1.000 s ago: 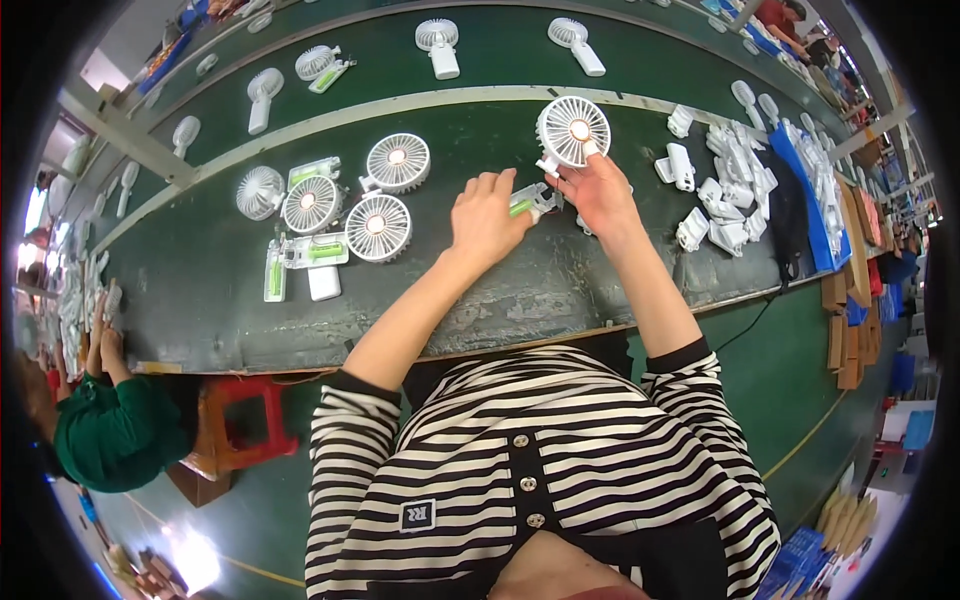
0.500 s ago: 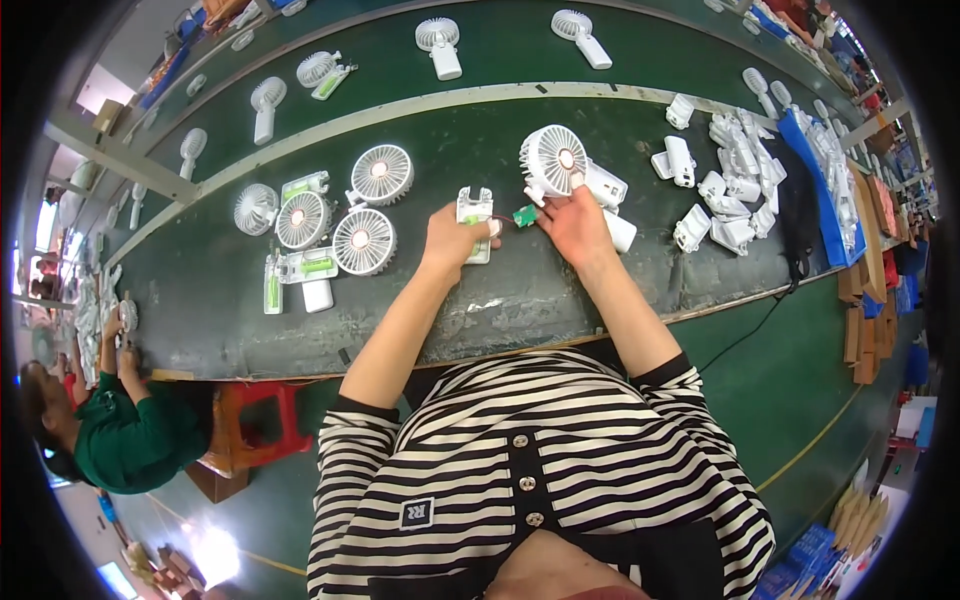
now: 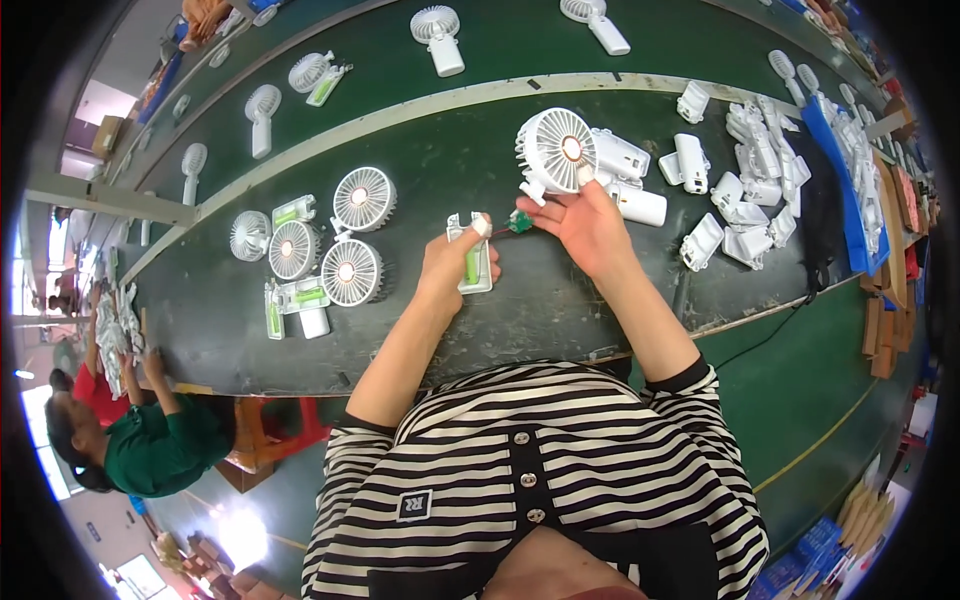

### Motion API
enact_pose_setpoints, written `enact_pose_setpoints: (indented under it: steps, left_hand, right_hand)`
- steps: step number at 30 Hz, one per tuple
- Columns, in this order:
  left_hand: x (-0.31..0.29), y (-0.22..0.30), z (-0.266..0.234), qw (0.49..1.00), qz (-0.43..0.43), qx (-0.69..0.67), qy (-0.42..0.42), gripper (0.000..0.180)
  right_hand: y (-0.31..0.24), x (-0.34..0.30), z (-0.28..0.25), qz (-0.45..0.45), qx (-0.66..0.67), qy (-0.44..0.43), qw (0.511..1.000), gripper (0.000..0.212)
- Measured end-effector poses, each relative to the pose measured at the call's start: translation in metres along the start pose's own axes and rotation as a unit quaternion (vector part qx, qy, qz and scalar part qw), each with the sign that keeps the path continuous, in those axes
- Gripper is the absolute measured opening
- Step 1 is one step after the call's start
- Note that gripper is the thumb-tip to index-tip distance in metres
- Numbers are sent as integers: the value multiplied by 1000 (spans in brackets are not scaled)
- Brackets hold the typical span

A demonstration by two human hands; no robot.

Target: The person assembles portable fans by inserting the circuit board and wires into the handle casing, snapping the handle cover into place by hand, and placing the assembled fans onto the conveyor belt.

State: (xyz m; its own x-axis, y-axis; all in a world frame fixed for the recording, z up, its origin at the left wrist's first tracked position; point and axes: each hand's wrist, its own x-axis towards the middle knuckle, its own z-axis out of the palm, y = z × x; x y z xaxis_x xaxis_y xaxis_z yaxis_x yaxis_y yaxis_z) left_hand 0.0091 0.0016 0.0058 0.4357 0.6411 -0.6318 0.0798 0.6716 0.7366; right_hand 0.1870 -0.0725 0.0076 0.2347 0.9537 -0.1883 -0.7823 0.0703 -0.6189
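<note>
My left hand [image 3: 447,268] is closed around a white handle shell [image 3: 479,284] with a green battery [image 3: 471,262] inside. My right hand [image 3: 590,232] grips a white fan head [image 3: 556,150] by its lower edge, thumb on the front grille. A small green circuit board [image 3: 519,222] sits at my right fingertips, with thin wires leading toward the shell. Just behind the right hand lie white handle covers [image 3: 638,203], partly hidden by the fan head. To the left of my left hand rest several fan heads [image 3: 352,272] with opened handles and green batteries [image 3: 303,298].
White handle shells [image 3: 745,185] are heaped at the right beside a blue bin [image 3: 838,180]. Assembled fans [image 3: 437,42] lie on the green conveyor beyond a pale rail [image 3: 450,100]. A black cable hangs at the right table edge. A co-worker in green [image 3: 165,445] sits at the left.
The left hand and shell have shifted slightly left and nearer to me, its thumb now higher on the shell. The fan head stays in my right hand. Fans on the conveyor have shifted in view.
</note>
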Motion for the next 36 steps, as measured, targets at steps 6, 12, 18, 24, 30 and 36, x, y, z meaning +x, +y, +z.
enact_pose_setpoints:
  steps: [6, 12, 18, 24, 30, 36]
  left_hand:
    - [6, 5, 9, 999, 4, 44, -23, 22]
    - [-3, 8, 21, 995, 12, 53, -86, 32]
    - [3, 7, 15, 990, 35, 52, -125, 37]
    - [12, 13, 13, 982, 80, 53, -163, 22]
    - [18, 2, 17, 957, 208, 178, -92, 21]
    - [12, 4, 15, 983, 156, 78, -55, 20]
  right_hand:
    - [7, -2, 6, 64, -8, 10, 998, 42]
    - [24, 13, -3, -22, -223, 108, 969, 30]
    - [21, 23, -11, 25, -264, 53, 963, 28]
    - [14, 22, -9, 50, -244, 42, 967, 28]
    - [17, 27, -9, 69, -188, 42, 979, 29]
    - [18, 23, -7, 33, -255, 15, 966, 28]
